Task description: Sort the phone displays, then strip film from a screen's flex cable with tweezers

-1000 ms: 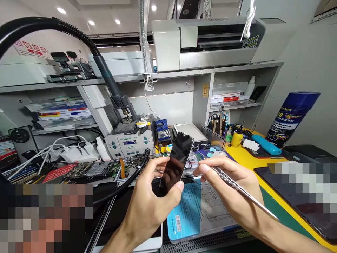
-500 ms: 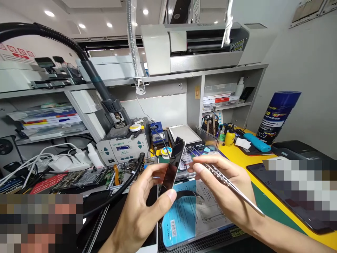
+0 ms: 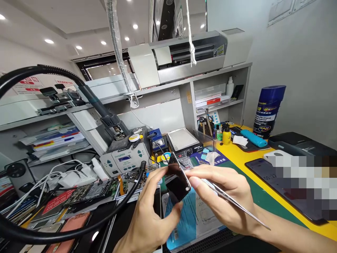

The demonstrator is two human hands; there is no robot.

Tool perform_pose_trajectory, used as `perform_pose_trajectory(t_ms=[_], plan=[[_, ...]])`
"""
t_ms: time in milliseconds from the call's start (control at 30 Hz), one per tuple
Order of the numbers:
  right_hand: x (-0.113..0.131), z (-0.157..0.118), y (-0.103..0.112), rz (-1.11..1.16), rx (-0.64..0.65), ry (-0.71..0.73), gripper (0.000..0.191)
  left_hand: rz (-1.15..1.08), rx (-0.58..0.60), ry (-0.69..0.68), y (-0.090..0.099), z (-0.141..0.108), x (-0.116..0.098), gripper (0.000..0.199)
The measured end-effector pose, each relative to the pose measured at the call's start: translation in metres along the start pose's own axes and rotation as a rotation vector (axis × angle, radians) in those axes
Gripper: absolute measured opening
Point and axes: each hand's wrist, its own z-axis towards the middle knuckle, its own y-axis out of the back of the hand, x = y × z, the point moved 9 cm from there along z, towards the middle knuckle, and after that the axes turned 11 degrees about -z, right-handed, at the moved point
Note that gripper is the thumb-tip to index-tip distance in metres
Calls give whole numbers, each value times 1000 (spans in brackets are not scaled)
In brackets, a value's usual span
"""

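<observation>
My left hand (image 3: 155, 211) grips a glossy black phone (image 3: 176, 182) between the thumb at its lower edge and the fingers behind its left side. The phone is tilted, its dark reflective face towards me. In my right hand (image 3: 226, 193) is a pair of metal tweezers (image 3: 239, 203), their rear end pointing down to the right. The thumb and forefinger tips come right up to the phone's right edge; whether the tweezer tips touch it I cannot make out. Below the hands lies a flat blue and white package (image 3: 184, 218).
A hot-air station (image 3: 125, 158) and a flat heating plate (image 3: 183, 138) stand at the back. A black hose (image 3: 118, 211) curves across the left, over circuit boards and phone parts. At the right are another phone (image 3: 279, 189), a blue spray can (image 3: 269, 112) and a yellow bottle (image 3: 226, 135).
The phone has turned from nearly edge-on to show more of its dark face. My right hand with the tweezers has come in against the phone's right edge. The camera view has tilted.
</observation>
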Motion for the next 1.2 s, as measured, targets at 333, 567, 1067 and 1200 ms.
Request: perform_pose_trajectory(t_ms=[333, 567, 1067, 1200], plan=[[9, -2, -4, 93, 59, 79, 26, 29, -36, -84, 4, -1, -2, 74], [8, -3, -6, 112, 79, 66, 31, 16, -36, -89, 4, -1, -3, 75], [8, -9, -14, 91, 232, -9, 39, 37, -122, -199, 11, 0, -6, 79], [13, -8, -15, 125, 237, 32, 38, 63, -140, -268, 14, -2, -9, 83]])
